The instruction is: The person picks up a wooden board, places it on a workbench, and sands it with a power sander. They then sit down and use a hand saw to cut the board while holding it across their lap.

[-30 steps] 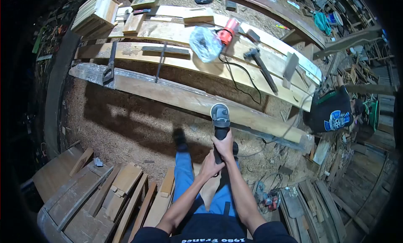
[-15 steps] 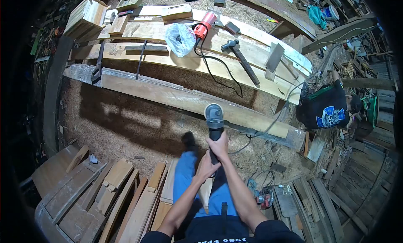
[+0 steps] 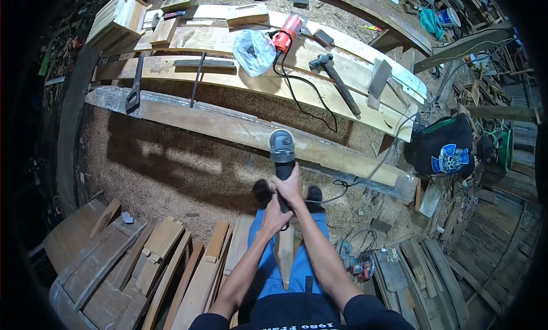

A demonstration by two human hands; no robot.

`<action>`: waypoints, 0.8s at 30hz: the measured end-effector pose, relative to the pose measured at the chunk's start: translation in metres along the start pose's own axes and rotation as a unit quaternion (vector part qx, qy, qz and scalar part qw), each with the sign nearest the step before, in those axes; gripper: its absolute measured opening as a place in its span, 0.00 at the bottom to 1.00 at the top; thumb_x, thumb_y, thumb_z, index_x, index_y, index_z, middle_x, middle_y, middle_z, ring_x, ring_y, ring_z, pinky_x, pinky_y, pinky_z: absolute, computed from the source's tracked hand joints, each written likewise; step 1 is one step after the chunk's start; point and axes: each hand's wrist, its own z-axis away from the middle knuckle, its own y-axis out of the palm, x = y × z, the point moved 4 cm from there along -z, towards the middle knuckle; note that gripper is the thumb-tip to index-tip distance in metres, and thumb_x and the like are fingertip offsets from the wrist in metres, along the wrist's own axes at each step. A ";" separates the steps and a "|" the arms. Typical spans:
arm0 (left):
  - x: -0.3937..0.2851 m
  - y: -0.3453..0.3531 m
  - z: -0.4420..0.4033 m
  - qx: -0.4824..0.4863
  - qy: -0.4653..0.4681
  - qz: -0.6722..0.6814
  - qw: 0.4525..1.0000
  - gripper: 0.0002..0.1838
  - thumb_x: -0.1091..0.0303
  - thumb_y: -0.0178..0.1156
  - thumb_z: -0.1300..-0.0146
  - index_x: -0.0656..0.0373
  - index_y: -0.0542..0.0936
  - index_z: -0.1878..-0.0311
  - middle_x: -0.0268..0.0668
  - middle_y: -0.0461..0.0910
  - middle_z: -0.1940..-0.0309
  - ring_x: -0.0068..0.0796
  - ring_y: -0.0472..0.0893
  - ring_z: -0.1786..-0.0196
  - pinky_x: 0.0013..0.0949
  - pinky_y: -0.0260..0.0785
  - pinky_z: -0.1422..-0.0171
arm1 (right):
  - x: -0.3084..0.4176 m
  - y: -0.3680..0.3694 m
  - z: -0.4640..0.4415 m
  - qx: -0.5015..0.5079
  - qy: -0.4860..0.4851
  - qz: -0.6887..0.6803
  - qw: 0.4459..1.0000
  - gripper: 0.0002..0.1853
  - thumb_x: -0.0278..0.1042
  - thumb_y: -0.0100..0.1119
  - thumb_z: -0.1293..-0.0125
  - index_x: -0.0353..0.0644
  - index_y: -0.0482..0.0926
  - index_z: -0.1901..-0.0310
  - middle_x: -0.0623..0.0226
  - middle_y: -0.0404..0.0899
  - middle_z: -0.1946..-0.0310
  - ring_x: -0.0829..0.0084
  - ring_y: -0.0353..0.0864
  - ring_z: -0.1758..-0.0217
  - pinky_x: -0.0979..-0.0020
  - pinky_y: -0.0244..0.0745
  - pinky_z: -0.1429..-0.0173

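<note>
An angle grinder (image 3: 282, 153) with a grey head and black body points away from me, a pale disc showing at its far end. My right hand (image 3: 289, 187) is wrapped round the body just behind the head. Nearer to me, my left hand (image 3: 275, 216) is closed on the rear of the grinder. The grinder's head overlaps the near edge of a long thick plank (image 3: 228, 127); whether the disc touches the wood I cannot tell.
Beyond lie boards with a hammer (image 3: 337, 84), a red power tool (image 3: 290, 33), a plastic bag (image 3: 253, 53) and a handsaw (image 3: 134, 93). A person in a black shirt (image 3: 442, 147) crouches at the right. Timber pieces (image 3: 194, 278) and a red-and-teal power tool (image 3: 359, 267) are near my legs.
The grinder and both hands have shifted slightly left and away from me. My feet now show side by side, where only one was clearly visible before.
</note>
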 end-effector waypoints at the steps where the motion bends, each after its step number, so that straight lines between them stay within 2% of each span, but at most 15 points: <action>1: -0.009 0.009 0.003 0.007 0.012 0.011 1.000 0.37 0.55 0.76 0.41 0.69 0.70 0.39 0.63 0.84 0.49 0.64 0.84 0.43 0.53 0.77 0.39 | 0.009 -0.025 0.005 0.025 0.005 -0.035 0.999 0.44 0.46 0.78 0.50 0.35 0.69 0.33 0.41 0.84 0.47 0.42 0.86 0.45 0.47 0.79 0.41; 3: -0.023 0.034 0.010 0.030 0.011 0.023 0.999 0.36 0.54 0.76 0.41 0.69 0.71 0.39 0.62 0.84 0.49 0.61 0.85 0.43 0.53 0.77 0.39 | -0.021 -0.048 0.005 -0.007 -0.002 -0.039 0.999 0.44 0.44 0.79 0.50 0.36 0.69 0.33 0.43 0.84 0.49 0.44 0.86 0.47 0.48 0.79 0.42; 4: -0.039 0.046 0.013 0.018 0.044 0.047 0.998 0.33 0.55 0.76 0.43 0.72 0.74 0.46 0.63 0.85 0.56 0.64 0.86 0.50 0.55 0.79 0.43 | -0.028 -0.064 0.005 0.006 0.023 -0.039 0.999 0.43 0.43 0.79 0.51 0.37 0.70 0.34 0.45 0.84 0.50 0.45 0.86 0.48 0.49 0.79 0.42; 5: -0.043 0.061 0.017 0.020 0.027 0.034 0.999 0.32 0.54 0.76 0.42 0.72 0.75 0.47 0.63 0.85 0.57 0.65 0.86 0.49 0.55 0.79 0.44 | -0.035 -0.082 0.009 -0.029 0.027 -0.026 0.999 0.40 0.41 0.79 0.51 0.36 0.72 0.37 0.47 0.85 0.53 0.47 0.87 0.51 0.51 0.80 0.44; 8: -0.049 0.109 0.025 0.024 0.052 0.007 0.998 0.33 0.53 0.76 0.42 0.71 0.74 0.47 0.63 0.85 0.57 0.65 0.86 0.49 0.56 0.79 0.44 | -0.056 -0.128 0.014 -0.006 0.083 -0.059 0.995 0.34 0.39 0.77 0.50 0.35 0.75 0.43 0.48 0.85 0.55 0.53 0.87 0.53 0.53 0.81 0.47; 11: -0.063 0.137 0.032 0.041 0.042 0.011 0.998 0.34 0.52 0.77 0.42 0.71 0.74 0.47 0.62 0.85 0.56 0.65 0.86 0.49 0.57 0.79 0.44 | -0.080 -0.152 0.011 -0.022 0.076 -0.064 0.995 0.33 0.39 0.77 0.50 0.35 0.75 0.44 0.50 0.85 0.57 0.54 0.87 0.56 0.54 0.81 0.48; 13: -0.066 0.147 0.031 0.047 0.003 0.012 0.999 0.34 0.51 0.75 0.40 0.69 0.74 0.44 0.61 0.85 0.53 0.62 0.86 0.46 0.54 0.77 0.42 | -0.090 -0.156 0.005 -0.026 0.067 -0.053 0.996 0.34 0.40 0.77 0.51 0.35 0.75 0.43 0.49 0.85 0.58 0.51 0.87 0.57 0.53 0.81 0.48; 15: -0.077 0.143 0.031 0.024 -0.011 0.012 1.000 0.34 0.51 0.74 0.39 0.69 0.74 0.43 0.61 0.85 0.52 0.62 0.86 0.45 0.54 0.77 0.41 | -0.088 -0.150 -0.001 -0.021 0.007 -0.031 0.999 0.37 0.42 0.78 0.50 0.34 0.74 0.41 0.44 0.86 0.55 0.46 0.88 0.53 0.50 0.80 0.47; 16: -0.076 0.142 0.026 0.014 0.006 0.000 1.000 0.35 0.51 0.74 0.39 0.69 0.73 0.40 0.60 0.85 0.50 0.60 0.86 0.44 0.54 0.77 0.41 | -0.068 -0.156 0.003 0.006 0.026 -0.018 0.999 0.41 0.46 0.78 0.50 0.34 0.72 0.37 0.39 0.85 0.50 0.41 0.87 0.47 0.48 0.80 0.43; 17: -0.070 0.142 0.026 0.022 -0.020 0.008 1.000 0.36 0.52 0.75 0.39 0.68 0.72 0.37 0.59 0.85 0.48 0.59 0.86 0.43 0.53 0.77 0.39 | -0.077 -0.145 -0.004 -0.004 0.008 0.004 1.000 0.44 0.42 0.78 0.51 0.35 0.70 0.33 0.45 0.83 0.48 0.48 0.85 0.47 0.51 0.79 0.41; 19: -0.065 0.144 0.020 0.018 -0.018 -0.008 1.000 0.37 0.53 0.75 0.39 0.68 0.72 0.36 0.59 0.85 0.47 0.60 0.85 0.43 0.53 0.77 0.38 | -0.070 -0.145 -0.006 0.022 0.021 -0.026 0.999 0.44 0.41 0.78 0.51 0.36 0.70 0.32 0.45 0.83 0.47 0.48 0.86 0.47 0.51 0.79 0.40; 21: -0.073 0.149 0.021 0.007 -0.007 -0.004 1.000 0.37 0.52 0.75 0.38 0.68 0.72 0.36 0.59 0.85 0.47 0.60 0.85 0.42 0.53 0.77 0.38 | -0.072 -0.153 -0.008 0.010 0.028 -0.036 0.999 0.43 0.42 0.78 0.51 0.36 0.70 0.33 0.44 0.84 0.48 0.48 0.86 0.47 0.52 0.79 0.40; 23: -0.091 0.158 0.025 -0.010 0.018 -0.011 1.000 0.34 0.53 0.76 0.41 0.70 0.75 0.44 0.60 0.86 0.52 0.60 0.87 0.47 0.53 0.78 0.43 | -0.077 -0.173 -0.008 0.021 0.029 -0.064 0.997 0.45 0.48 0.77 0.50 0.37 0.69 0.32 0.38 0.84 0.45 0.40 0.85 0.41 0.47 0.78 0.38; 24: -0.095 0.168 0.025 0.001 0.021 -0.019 1.000 0.33 0.52 0.77 0.41 0.69 0.76 0.45 0.60 0.86 0.53 0.62 0.86 0.48 0.54 0.77 0.43 | -0.091 -0.180 -0.010 -0.003 0.013 -0.043 0.999 0.45 0.48 0.77 0.50 0.36 0.69 0.33 0.39 0.85 0.48 0.40 0.86 0.44 0.46 0.79 0.40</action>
